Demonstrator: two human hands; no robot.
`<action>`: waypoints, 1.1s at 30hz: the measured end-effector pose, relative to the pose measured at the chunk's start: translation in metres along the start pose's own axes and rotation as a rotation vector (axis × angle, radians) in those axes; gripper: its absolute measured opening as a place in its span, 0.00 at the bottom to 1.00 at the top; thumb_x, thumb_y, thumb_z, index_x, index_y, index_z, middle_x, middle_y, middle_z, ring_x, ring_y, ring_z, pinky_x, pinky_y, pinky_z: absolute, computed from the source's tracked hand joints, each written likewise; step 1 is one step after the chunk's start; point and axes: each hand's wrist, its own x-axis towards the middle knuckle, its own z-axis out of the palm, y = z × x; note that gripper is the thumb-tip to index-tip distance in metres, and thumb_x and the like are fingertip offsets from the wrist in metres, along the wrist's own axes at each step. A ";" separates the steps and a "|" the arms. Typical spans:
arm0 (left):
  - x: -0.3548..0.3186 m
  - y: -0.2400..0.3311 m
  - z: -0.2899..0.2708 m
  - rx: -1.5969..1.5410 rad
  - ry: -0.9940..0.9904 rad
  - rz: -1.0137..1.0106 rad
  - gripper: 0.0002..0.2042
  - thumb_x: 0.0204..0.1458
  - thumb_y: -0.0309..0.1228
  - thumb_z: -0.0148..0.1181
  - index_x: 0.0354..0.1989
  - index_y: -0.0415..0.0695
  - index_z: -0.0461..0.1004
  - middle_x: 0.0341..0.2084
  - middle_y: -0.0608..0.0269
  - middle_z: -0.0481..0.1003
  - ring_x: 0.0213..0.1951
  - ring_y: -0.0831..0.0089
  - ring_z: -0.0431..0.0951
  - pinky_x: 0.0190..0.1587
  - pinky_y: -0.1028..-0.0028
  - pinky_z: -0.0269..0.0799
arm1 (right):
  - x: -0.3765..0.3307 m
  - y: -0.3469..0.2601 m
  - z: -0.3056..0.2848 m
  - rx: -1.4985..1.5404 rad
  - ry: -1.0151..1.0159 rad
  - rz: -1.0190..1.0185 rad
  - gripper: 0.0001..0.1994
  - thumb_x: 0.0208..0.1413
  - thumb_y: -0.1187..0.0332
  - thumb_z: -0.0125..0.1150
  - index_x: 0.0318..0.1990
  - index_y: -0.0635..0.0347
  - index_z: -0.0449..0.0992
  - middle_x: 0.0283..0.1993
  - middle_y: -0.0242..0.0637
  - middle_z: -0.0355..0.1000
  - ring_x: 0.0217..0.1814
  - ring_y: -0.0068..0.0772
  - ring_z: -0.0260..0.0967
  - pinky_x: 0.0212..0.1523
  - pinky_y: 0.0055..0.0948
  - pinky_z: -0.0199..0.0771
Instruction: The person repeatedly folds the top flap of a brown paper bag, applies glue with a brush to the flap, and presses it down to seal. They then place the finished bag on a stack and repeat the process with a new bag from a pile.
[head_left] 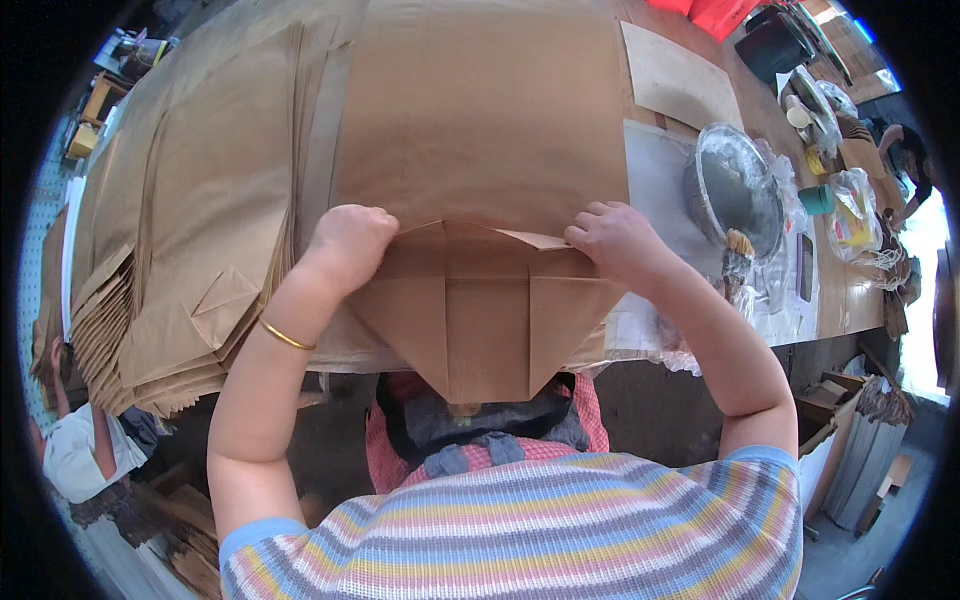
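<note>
A large brown paper bag [480,120] lies flat on the table in front of me. Its near end is opened out into a folded bottom [487,320] that hangs over the table's front edge towards my lap. My left hand [350,243], with a gold bangle on that forearm, is closed at the left end of the fold. At the right end, my right hand [618,240] pinches the raised edge of a flap. Both sets of fingertips are partly hidden. Between the hands the flap's edge stands slightly up from the bag.
Stacked brown paper bags [215,180] fill the table's left side. To the right stand a basin [738,190] of greyish paste and a brush [737,262] with pale bristles. Beyond are a green cup [816,200] and a plastic tub [853,225]. Other people are at both sides.
</note>
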 end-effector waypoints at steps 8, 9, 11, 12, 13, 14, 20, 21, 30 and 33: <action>-0.031 0.074 0.016 -0.309 -0.060 0.001 0.41 0.42 0.33 0.58 0.66 0.29 0.50 0.69 0.40 0.47 0.71 0.51 0.45 0.73 0.60 0.36 | 0.003 -0.075 0.027 0.282 0.104 0.061 0.36 0.48 0.63 0.59 0.65 0.67 0.58 0.70 0.53 0.53 0.73 0.46 0.50 0.72 0.41 0.48; -0.027 0.088 0.024 -0.331 -0.003 0.032 0.42 0.43 0.36 0.59 0.67 0.29 0.49 0.69 0.40 0.47 0.71 0.50 0.44 0.73 0.60 0.37 | 0.016 -0.096 0.029 0.356 0.129 0.071 0.40 0.48 0.58 0.61 0.67 0.68 0.55 0.71 0.54 0.50 0.75 0.47 0.46 0.73 0.42 0.43; -0.026 0.093 0.031 -0.353 0.048 0.015 0.45 0.43 0.40 0.61 0.67 0.30 0.47 0.69 0.39 0.46 0.71 0.50 0.43 0.72 0.60 0.37 | 0.022 -0.112 0.031 0.414 0.157 0.137 0.47 0.46 0.49 0.63 0.68 0.70 0.51 0.72 0.55 0.47 0.76 0.49 0.41 0.74 0.42 0.38; -0.029 0.090 0.032 -0.357 0.035 -0.031 0.47 0.43 0.42 0.62 0.68 0.30 0.46 0.69 0.39 0.45 0.71 0.50 0.43 0.72 0.60 0.37 | 0.016 -0.110 0.034 0.404 0.156 0.193 0.49 0.45 0.46 0.64 0.68 0.70 0.50 0.73 0.54 0.46 0.76 0.50 0.41 0.74 0.43 0.37; -0.034 0.085 0.033 -0.362 0.021 -0.077 0.49 0.43 0.45 0.63 0.68 0.30 0.44 0.69 0.39 0.45 0.71 0.49 0.42 0.72 0.60 0.37 | 0.009 -0.108 0.037 0.394 0.154 0.250 0.52 0.45 0.43 0.64 0.69 0.71 0.48 0.73 0.54 0.46 0.76 0.51 0.40 0.74 0.43 0.37; -0.044 0.077 0.037 -0.333 0.036 -0.112 0.50 0.44 0.47 0.63 0.69 0.30 0.43 0.69 0.39 0.44 0.72 0.49 0.42 0.72 0.60 0.37 | -0.003 -0.104 0.037 0.361 0.145 0.327 0.52 0.44 0.42 0.64 0.69 0.71 0.48 0.73 0.54 0.46 0.76 0.51 0.40 0.75 0.43 0.36; -0.056 0.045 0.039 -0.432 0.142 -0.032 0.52 0.46 0.49 0.65 0.70 0.35 0.40 0.70 0.43 0.45 0.71 0.52 0.44 0.71 0.61 0.41 | -0.020 -0.071 0.029 0.427 0.251 0.278 0.43 0.46 0.54 0.69 0.66 0.66 0.56 0.68 0.50 0.57 0.71 0.47 0.53 0.71 0.42 0.50; -0.052 0.040 0.037 -0.580 0.219 -0.060 0.49 0.45 0.46 0.67 0.70 0.36 0.44 0.68 0.43 0.50 0.69 0.53 0.49 0.70 0.61 0.46 | -0.018 -0.065 0.029 0.654 0.313 0.324 0.38 0.48 0.58 0.68 0.64 0.65 0.60 0.65 0.48 0.61 0.68 0.43 0.57 0.67 0.39 0.55; 0.023 0.080 0.019 -0.495 0.747 -0.285 0.24 0.44 0.34 0.71 0.48 0.39 0.72 0.41 0.50 0.77 0.44 0.51 0.76 0.47 0.60 0.72 | -0.001 -0.051 0.041 1.149 0.649 0.622 0.12 0.58 0.75 0.55 0.50 0.64 0.74 0.45 0.46 0.74 0.49 0.38 0.72 0.51 0.30 0.69; 0.017 0.067 0.024 -0.668 0.695 -0.296 0.20 0.44 0.32 0.71 0.45 0.38 0.73 0.37 0.51 0.78 0.40 0.55 0.79 0.43 0.64 0.74 | -0.006 -0.055 0.033 1.071 0.757 0.601 0.13 0.56 0.75 0.57 0.49 0.63 0.74 0.42 0.46 0.73 0.46 0.42 0.72 0.50 0.33 0.70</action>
